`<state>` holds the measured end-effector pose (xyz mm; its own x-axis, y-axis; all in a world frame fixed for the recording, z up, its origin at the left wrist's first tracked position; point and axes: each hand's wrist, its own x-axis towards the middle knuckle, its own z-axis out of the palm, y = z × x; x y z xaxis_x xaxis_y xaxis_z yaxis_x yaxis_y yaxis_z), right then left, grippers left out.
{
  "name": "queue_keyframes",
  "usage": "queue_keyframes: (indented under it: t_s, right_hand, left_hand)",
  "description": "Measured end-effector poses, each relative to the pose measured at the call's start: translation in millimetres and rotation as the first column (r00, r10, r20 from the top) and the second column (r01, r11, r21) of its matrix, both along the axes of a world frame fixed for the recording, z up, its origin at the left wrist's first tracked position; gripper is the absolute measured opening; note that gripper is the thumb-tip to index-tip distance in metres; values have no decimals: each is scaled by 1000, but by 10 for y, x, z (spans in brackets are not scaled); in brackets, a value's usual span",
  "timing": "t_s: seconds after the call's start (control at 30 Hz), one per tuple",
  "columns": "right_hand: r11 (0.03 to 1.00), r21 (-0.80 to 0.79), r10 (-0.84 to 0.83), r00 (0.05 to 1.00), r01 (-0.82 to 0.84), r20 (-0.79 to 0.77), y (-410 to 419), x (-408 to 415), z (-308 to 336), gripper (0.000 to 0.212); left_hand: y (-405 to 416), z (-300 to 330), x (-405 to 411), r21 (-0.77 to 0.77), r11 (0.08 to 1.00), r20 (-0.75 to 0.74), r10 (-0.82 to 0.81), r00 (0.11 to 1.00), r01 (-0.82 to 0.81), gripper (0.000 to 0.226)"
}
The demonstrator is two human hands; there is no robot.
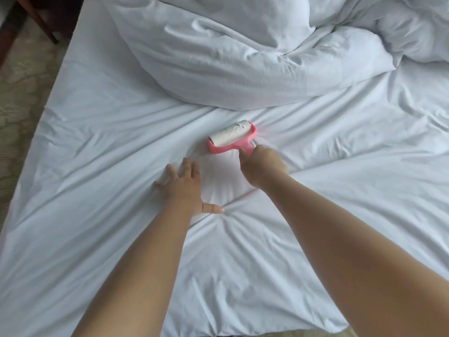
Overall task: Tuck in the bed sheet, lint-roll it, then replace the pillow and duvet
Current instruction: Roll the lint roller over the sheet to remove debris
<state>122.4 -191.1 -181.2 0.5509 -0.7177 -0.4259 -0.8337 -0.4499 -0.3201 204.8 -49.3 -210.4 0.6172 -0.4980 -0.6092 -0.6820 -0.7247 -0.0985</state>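
Note:
A white bed sheet (97,132) covers the mattress, creased in folds that radiate from the middle. A pink lint roller (230,137) with a white sticky roll lies on the sheet near the centre. My right hand (262,166) grips its pink handle from behind, hiding most of the handle. To the left of the roller, my left hand (181,188) presses flat on the sheet with fingers spread and thumb out. A bunched white duvet (243,57) is piled at the far side of the bed. No separate pillow can be made out.
The bed's left edge runs diagonally, with patterned carpet (21,98) beyond it. Dark wooden furniture (21,23) stands at the top left. More crumpled white bedding (413,27) fills the top right. The mattress's near edge shows at the bottom.

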Motion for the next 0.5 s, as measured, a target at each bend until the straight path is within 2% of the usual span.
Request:
queue_keyframes:
  t_s: [0.23,0.37,0.5]
  right_hand:
    - [1000,0,-12,1000,12,-2,78,-233,18,54]
    - [1000,14,-1,1000,1,-16,144,-532,53,57]
    - [1000,21,2,999,-1,-41,267,-1053,73,56]
  left_hand:
    - [78,8,-17,-29,999,3,15,1000,-15,130]
    - [149,12,-234,-91,991,-71,91,993,-98,123]
    - [266,140,-652,-87,989,-130,107,986,-119,117]
